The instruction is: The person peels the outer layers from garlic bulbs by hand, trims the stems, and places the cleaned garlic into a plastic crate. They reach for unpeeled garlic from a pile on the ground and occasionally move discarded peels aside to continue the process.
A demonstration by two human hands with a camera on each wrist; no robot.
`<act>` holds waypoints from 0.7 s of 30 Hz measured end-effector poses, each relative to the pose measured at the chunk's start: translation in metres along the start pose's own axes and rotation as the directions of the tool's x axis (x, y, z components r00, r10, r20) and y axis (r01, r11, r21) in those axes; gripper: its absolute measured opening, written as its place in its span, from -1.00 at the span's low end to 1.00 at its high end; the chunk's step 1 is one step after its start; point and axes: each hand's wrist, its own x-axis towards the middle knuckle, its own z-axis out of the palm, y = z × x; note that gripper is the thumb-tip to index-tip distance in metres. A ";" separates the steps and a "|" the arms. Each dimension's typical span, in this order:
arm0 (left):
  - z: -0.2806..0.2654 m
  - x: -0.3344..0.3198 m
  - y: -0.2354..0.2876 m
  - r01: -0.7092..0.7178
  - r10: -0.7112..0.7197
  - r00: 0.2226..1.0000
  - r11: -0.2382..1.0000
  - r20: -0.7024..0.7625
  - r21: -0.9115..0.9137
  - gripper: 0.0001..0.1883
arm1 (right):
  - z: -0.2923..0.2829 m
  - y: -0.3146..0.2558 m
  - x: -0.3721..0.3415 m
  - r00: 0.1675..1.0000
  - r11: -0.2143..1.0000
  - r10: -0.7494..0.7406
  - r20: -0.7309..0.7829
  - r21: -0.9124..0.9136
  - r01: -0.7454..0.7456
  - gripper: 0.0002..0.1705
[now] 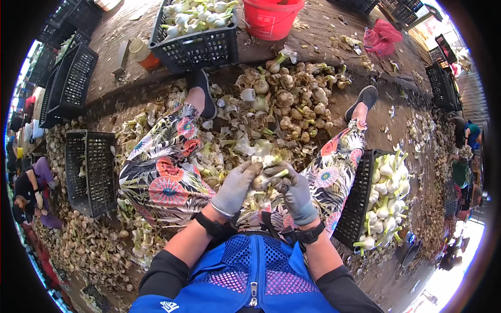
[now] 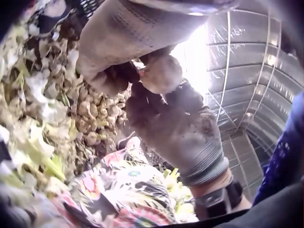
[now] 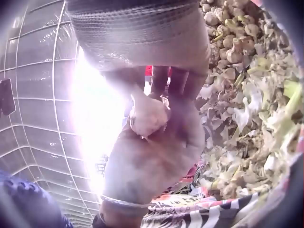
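Observation:
Both hands wear grey gloves with soiled fingers and meet above the lap. A garlic bulb with a short green stem sits between them. The left hand curls its fingers round one side of the bulb. On the other side the right hand has its fingers bent against the bulb and stem. In the left wrist view the round bulb shows between the two gloves, and in the right wrist view the pale bulb lies against the palm. Some fingertips are hidden behind it.
A heap of untrimmed bulbs lies between the feet, with loose peelings nearer. A crate of cleaned garlic stands beside the right leg, another crate ahead beside a red bucket. An upright black crate is at left. Other people work at both sides.

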 end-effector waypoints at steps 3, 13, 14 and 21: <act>0.003 -0.012 0.009 -0.218 0.247 0.954 0.960 -0.167 0.177 -0.70 | -0.003 0.008 0.004 0.983 0.931 -0.123 -0.133 0.327 0.161 -0.71; 0.002 -0.018 0.034 -0.159 0.244 0.970 0.690 -0.019 0.706 -0.52 | 0.001 -0.022 0.008 0.944 0.999 -0.019 -0.330 0.035 0.032 -0.70; 0.003 -0.009 0.030 -0.234 0.334 0.942 0.665 -0.002 0.709 -0.60 | 0.008 -0.021 0.010 0.932 0.941 -0.271 -0.242 -0.270 0.203 -0.69; -0.003 0.000 0.021 -0.110 0.118 0.993 0.973 -0.026 0.204 -0.66 | 0.021 -0.023 0.008 0.898 0.829 -0.422 -0.124 -0.452 0.328 -0.61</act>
